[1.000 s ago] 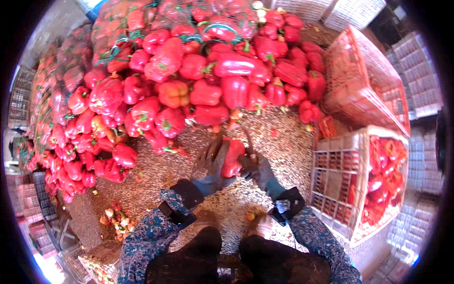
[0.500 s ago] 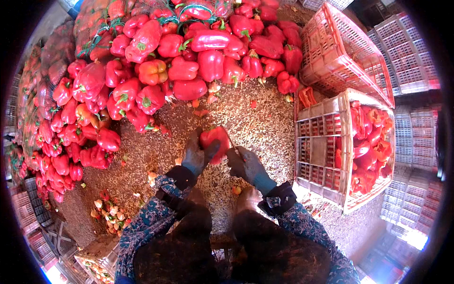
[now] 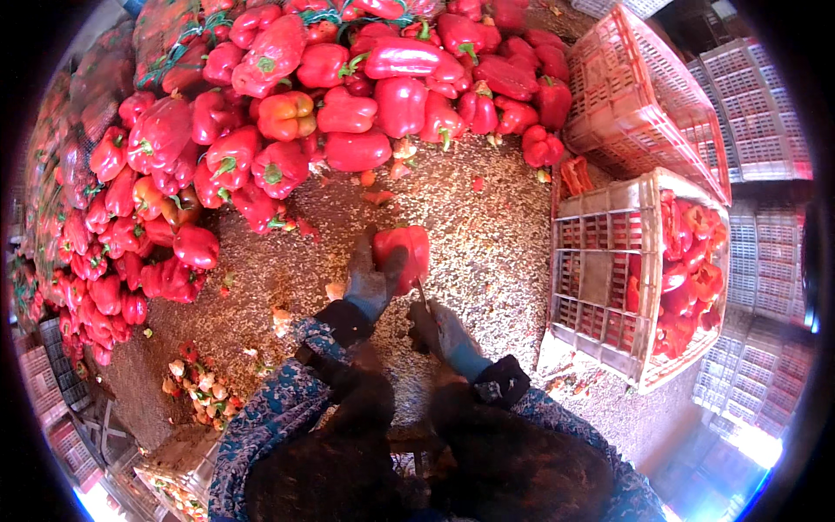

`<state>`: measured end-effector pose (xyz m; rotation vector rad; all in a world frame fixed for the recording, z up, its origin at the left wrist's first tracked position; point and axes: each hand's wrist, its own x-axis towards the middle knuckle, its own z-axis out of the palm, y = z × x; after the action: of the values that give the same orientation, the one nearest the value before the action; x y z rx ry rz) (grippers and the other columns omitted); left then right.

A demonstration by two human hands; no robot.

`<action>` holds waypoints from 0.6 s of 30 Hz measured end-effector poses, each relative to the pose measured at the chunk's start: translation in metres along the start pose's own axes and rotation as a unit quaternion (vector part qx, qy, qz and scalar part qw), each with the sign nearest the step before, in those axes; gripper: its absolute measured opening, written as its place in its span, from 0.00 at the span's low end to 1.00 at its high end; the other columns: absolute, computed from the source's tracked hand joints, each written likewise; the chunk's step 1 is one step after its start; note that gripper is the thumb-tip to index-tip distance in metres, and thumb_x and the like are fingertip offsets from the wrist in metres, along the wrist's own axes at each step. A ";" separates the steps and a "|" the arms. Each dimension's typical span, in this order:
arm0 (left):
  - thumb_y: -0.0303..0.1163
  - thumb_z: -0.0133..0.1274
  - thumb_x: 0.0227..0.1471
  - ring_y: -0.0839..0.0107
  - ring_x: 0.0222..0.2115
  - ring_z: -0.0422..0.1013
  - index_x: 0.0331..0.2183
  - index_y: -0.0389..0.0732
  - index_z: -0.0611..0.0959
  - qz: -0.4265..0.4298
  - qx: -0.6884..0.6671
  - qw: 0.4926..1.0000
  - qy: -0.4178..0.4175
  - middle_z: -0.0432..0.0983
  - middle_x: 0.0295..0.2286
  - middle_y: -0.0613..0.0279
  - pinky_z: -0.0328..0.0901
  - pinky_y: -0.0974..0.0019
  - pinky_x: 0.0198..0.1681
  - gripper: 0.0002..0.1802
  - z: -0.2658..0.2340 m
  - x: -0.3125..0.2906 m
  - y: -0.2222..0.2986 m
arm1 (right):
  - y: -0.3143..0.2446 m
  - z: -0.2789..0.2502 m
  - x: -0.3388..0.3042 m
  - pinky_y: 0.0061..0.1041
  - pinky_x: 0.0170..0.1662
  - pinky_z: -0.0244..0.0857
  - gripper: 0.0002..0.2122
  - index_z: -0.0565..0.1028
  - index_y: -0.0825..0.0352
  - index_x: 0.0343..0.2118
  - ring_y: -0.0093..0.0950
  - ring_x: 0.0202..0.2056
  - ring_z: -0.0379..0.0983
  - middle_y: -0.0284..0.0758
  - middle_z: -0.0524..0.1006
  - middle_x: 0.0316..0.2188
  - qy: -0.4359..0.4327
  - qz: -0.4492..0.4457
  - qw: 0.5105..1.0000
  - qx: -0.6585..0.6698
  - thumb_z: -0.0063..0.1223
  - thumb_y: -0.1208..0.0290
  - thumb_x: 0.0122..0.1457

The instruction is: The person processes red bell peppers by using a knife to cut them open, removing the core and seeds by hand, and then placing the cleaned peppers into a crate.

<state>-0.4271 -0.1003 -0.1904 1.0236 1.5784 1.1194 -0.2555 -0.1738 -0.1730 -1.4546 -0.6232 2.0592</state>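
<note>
Left hand (image 3: 370, 283): gloved, closed around red pepper (image 3: 404, 252), held above seed-strewn floor (image 3: 487, 235). Right hand (image 3: 439, 326): closed on small knife (image 3: 421, 294) at pepper's underside. Crate (image 3: 600, 287) partly filled with cut peppers; large pile (image 3: 330, 104) uncut.

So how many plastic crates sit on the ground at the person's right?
2. One crate holds cut red pepper pieces and stands nearer the right hand; an empty crate lies tipped beyond it. Stacks along the picture's rim may include more.
</note>
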 end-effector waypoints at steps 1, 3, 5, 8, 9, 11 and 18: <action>0.47 0.61 0.54 0.57 0.51 0.68 0.59 0.31 0.63 0.006 -0.036 0.999 0.011 0.69 0.51 0.44 0.64 0.57 0.55 0.42 0.003 0.000 -0.003 | 0.009 0.004 0.001 0.24 0.24 0.61 0.15 0.72 0.67 0.36 0.21 0.21 0.67 0.27 0.70 0.20 0.030 0.039 0.996 0.072 0.43 0.58 0.69; 0.48 0.60 0.55 0.58 0.50 0.68 0.59 0.32 0.63 -0.001 -0.011 1.000 0.004 0.70 0.51 0.45 0.64 0.59 0.55 0.41 -0.003 -0.001 -0.007 | 0.017 0.006 -0.003 0.24 0.23 0.59 0.15 0.72 0.65 0.35 0.20 0.21 0.64 0.26 0.68 0.20 0.059 0.087 0.985 0.137 0.41 0.58 0.70; 0.49 0.59 0.56 0.60 0.49 0.68 0.58 0.32 0.65 -0.023 0.005 1.000 0.008 0.70 0.50 0.47 0.64 0.59 0.55 0.40 -0.009 -0.004 -0.007 | 0.010 0.007 0.000 0.23 0.23 0.58 0.14 0.72 0.65 0.37 0.19 0.21 0.64 0.25 0.68 0.21 0.025 0.096 0.985 0.140 0.40 0.59 0.70; 0.49 0.58 0.56 0.62 0.48 0.69 0.56 0.32 0.68 -0.048 0.003 0.999 -0.004 0.73 0.48 0.50 0.65 0.60 0.53 0.37 -0.013 0.004 0.017 | 0.036 -0.012 0.016 0.23 0.24 0.59 0.11 0.71 0.63 0.40 0.18 0.21 0.63 0.26 0.68 0.22 0.014 0.006 1.000 0.005 0.43 0.61 0.69; 0.49 0.58 0.56 0.63 0.47 0.70 0.55 0.32 0.69 -0.043 0.000 0.999 -0.021 0.74 0.47 0.50 0.65 0.60 0.53 0.36 -0.013 0.009 0.019 | 0.065 -0.030 0.030 0.23 0.25 0.60 0.10 0.71 0.63 0.41 0.18 0.22 0.64 0.26 0.69 0.22 0.024 -0.059 0.995 -0.076 0.44 0.61 0.69; 0.46 0.60 0.55 0.64 0.46 0.70 0.55 0.32 0.69 -0.054 -0.002 0.998 -0.030 0.74 0.46 0.50 0.66 0.61 0.51 0.35 -0.017 0.012 0.013 | 0.068 -0.032 0.031 0.24 0.27 0.63 0.10 0.71 0.64 0.43 0.19 0.24 0.66 0.27 0.71 0.24 0.018 -0.069 0.983 -0.167 0.46 0.63 0.68; 0.45 0.62 0.53 0.64 0.46 0.71 0.55 0.31 0.69 -0.062 -0.017 0.997 -0.040 0.74 0.45 0.51 0.68 0.62 0.50 0.36 -0.029 0.010 0.015 | -0.036 -0.049 -0.033 0.27 0.39 0.71 0.12 0.76 0.68 0.45 0.25 0.36 0.76 0.36 0.80 0.34 -0.116 -0.145 0.928 -0.322 0.53 0.65 0.64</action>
<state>-0.4558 -0.0932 -0.1736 0.9241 1.5327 1.0053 -0.1938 -0.1658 -0.1423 -1.3282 -1.6283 1.8806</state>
